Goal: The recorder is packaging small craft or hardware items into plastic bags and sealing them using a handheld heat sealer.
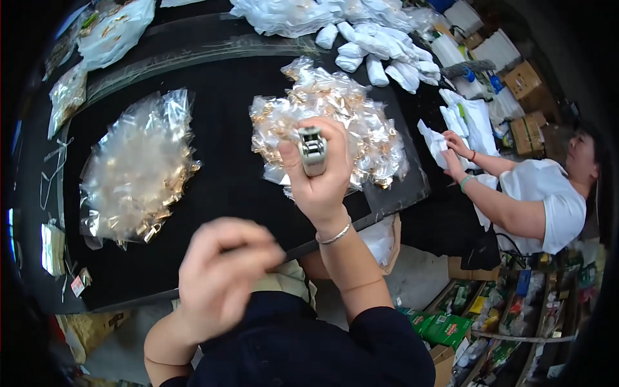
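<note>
My right hand (324, 171) is wrapped round a pale stapler (313, 151), held upright with its shiny metal end facing up. Under and beyond it spreads a heap of clear plastic packets (335, 97) with small gold-coloured pieces inside. My left hand (225, 271) hangs over the near edge of the black table (222, 161), smeared by motion, with its fingers partly curled; whether it holds anything does not show. A second pile of clear packets (135, 174), also with gold pieces, lies on the left of the table.
White wrapped bundles (374, 48) and plastic bags (284, 13) lie along the far side. At the right a co-worker (535, 200) handles a white packet (433, 143). Stacked cards (53, 248) sit at the left edge. Cardboard boxes (529, 80) and filled racks (503, 309) stand right.
</note>
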`<state>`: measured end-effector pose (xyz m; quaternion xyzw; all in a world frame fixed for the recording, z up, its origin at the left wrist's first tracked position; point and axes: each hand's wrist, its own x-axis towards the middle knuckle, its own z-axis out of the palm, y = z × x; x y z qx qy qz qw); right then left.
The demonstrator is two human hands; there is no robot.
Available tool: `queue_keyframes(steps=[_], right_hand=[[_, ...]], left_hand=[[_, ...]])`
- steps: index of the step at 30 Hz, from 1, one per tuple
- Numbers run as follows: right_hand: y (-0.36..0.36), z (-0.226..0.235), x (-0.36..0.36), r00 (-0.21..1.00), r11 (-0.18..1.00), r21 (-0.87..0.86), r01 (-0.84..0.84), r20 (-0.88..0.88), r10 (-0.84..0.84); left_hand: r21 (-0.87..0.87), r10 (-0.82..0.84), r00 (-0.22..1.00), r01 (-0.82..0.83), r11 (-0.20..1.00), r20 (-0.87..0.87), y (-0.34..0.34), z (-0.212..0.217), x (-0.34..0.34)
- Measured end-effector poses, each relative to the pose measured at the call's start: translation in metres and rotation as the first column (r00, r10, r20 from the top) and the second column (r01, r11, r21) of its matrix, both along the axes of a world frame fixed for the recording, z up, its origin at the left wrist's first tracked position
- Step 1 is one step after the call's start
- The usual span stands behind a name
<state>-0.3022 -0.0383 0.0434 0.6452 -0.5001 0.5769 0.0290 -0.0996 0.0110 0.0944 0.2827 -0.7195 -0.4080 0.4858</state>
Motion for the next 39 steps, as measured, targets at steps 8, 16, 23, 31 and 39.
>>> queue_keyframes(steps=[8, 16, 23, 31, 39], right_hand=[[-0.003, -0.046, 0.029, 0.942, 0.809, 0.484, -0.335, 0.168, 0.290], [-0.028, -0.036, 0.029, 0.713, 0.618, 0.548, -0.565, 0.701, 0.030], [-0.128, -0.016, 0.067, 0.818, 0.568, 0.660, -0.492, 0.573, 0.042], [-0.208, -0.042, 0.085, 0.744, 0.362, 0.649, -0.669, 0.581, 0.331], [-0.105, 0.000, 0.071, 0.888, 0.726, 0.539, -0.428, 0.399, 0.227]], left_hand=[[-0.126, -0.464, 0.876, 0.450, 0.884, -0.132, 0.007, 0.062, 0.015], [-0.202, -0.581, 0.752, 0.544, 0.814, -0.313, -0.014, 0.069, 0.034], [-0.170, -0.010, 0.998, 0.019, 0.985, 0.058, -0.015, 0.014, 0.078], [-0.012, 0.115, 0.977, -0.114, 0.993, 0.177, 0.008, -0.045, 0.090], [0.031, 0.173, 0.962, -0.184, 0.982, 0.212, 0.014, -0.066, 0.094]])
